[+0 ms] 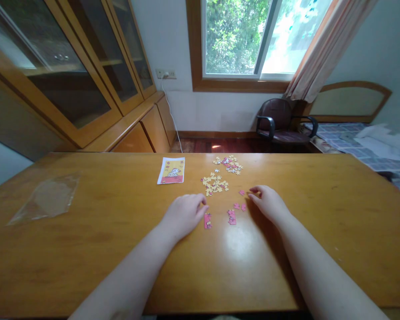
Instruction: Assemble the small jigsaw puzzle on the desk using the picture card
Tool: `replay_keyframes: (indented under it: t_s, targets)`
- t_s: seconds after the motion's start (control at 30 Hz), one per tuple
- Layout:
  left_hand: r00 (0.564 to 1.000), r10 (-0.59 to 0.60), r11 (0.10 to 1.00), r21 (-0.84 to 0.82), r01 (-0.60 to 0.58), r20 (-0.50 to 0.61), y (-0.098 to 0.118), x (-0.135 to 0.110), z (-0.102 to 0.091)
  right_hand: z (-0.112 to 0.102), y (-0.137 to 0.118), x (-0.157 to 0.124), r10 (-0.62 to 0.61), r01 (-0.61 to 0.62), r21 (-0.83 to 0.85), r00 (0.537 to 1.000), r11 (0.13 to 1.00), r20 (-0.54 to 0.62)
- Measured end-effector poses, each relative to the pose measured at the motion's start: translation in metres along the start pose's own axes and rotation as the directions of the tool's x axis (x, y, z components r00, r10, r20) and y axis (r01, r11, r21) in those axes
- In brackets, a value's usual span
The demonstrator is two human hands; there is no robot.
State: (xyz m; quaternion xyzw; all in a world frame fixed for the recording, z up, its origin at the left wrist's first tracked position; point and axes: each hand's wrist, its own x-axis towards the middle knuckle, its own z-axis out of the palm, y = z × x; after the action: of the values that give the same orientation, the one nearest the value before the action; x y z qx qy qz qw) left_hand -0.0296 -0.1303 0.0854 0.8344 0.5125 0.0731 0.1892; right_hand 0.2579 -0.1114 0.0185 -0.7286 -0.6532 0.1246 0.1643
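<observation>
Joined pink puzzle pieces (207, 221): just beside left hand (183, 214). Loose pink pieces (236, 206): near right hand (269, 202). Both hands: fingers curled; grasp, I cannot tell. Glossy wooden table (103, 253); window (233, 35), armchair (276, 115) beyond.

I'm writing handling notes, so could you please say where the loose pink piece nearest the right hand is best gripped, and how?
Probably pinch the pink piece by opposite edges, coming from the right: it lies flat, and the right hand is on that side.
</observation>
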Motion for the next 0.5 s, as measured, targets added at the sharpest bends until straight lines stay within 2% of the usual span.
replay_keyframes:
  t_s: [0.1, 0.17, 0.23, 0.37, 0.5]
  targets:
    - [0.998, -0.001, 0.992, -0.128, 0.009, 0.065, -0.036, 0.006, -0.005, 0.007, -0.006, -0.002, 0.01, -0.01, -0.019, 1.0, 1.0, -0.019]
    - [0.997, 0.028, 0.992, -0.128, -0.019, 0.071, -0.044, 0.006, -0.001, 0.01, -0.013, -0.001, -0.023, 0.022, -0.039, 1.0, 0.999, -0.017]
    - [0.996, 0.062, 0.993, -0.108, -0.054, 0.071, -0.041, 0.005, 0.006, 0.011, -0.019, 0.001, -0.061, 0.06, -0.067, 0.998, 0.996, -0.007]
    - [0.977, 0.137, 0.984, -0.135, -0.116, 0.162, -0.03, 0.006, 0.018, 0.011, -0.023, 0.001, -0.092, 0.096, -0.107, 0.995, 0.99, 0.039]
    - [0.971, 0.173, 0.981, -0.12, -0.154, 0.168, -0.028, 0.009, 0.024, 0.01, -0.019, 0.001, -0.097, 0.109, -0.108, 0.989, 0.988, 0.109]
